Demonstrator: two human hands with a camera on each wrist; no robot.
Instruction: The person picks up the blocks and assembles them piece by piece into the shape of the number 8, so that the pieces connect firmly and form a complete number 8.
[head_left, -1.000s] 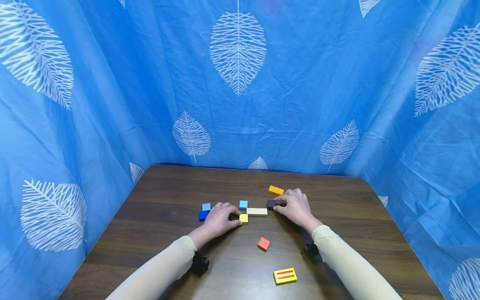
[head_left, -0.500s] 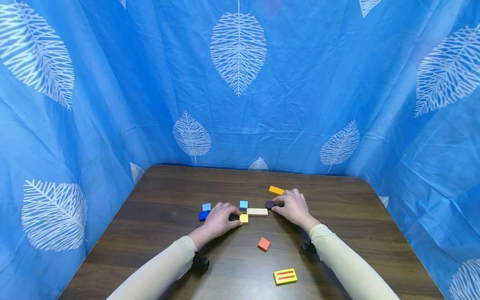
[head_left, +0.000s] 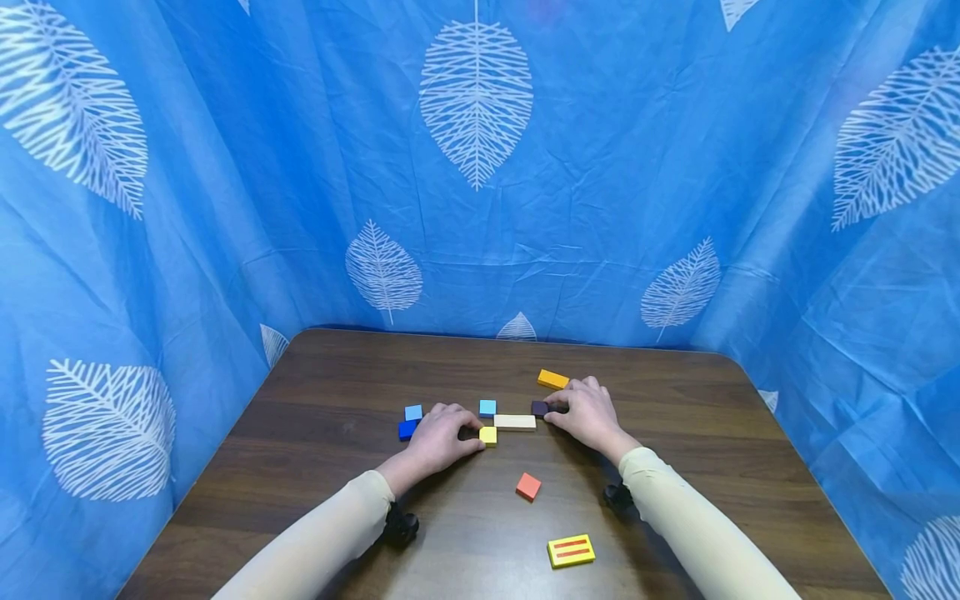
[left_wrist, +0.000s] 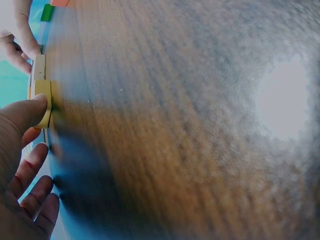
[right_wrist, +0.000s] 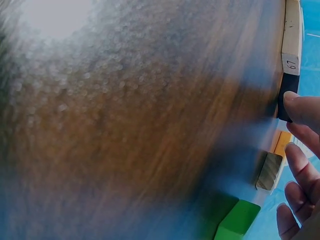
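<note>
My left hand (head_left: pixel 438 437) pinches a yellow block (head_left: pixel 488 437) between thumb and forefinger. The block sits at the near left end of a pale wooden block (head_left: pixel 515 423). Thumb and forefinger of my right hand (head_left: pixel 590 414) hold a dark, nearly black block (head_left: pixel 539 409) by the far right end of that pale block. In the right wrist view the dark block (right_wrist: pixel 288 95) appears up against the pale block's end, marked 67. A light blue block (head_left: pixel 487 408) lies at the pale block's far left corner. The left wrist view shows the thumb on the yellow block (left_wrist: pixel 44 95).
Left of my left hand are a light blue block (head_left: pixel 413 412) and a dark blue one (head_left: pixel 407 430). An orange block (head_left: pixel 553 379) lies behind my right hand. Nearer are a red block (head_left: pixel 528 487) and a yellow red-striped block (head_left: pixel 571 551). The right wrist view shows a green block (right_wrist: pixel 238 220).
My right hand has shifted slightly left with the dark block, bringing it closer to the pale block. The left hand and yellow block have stayed in place.
</note>
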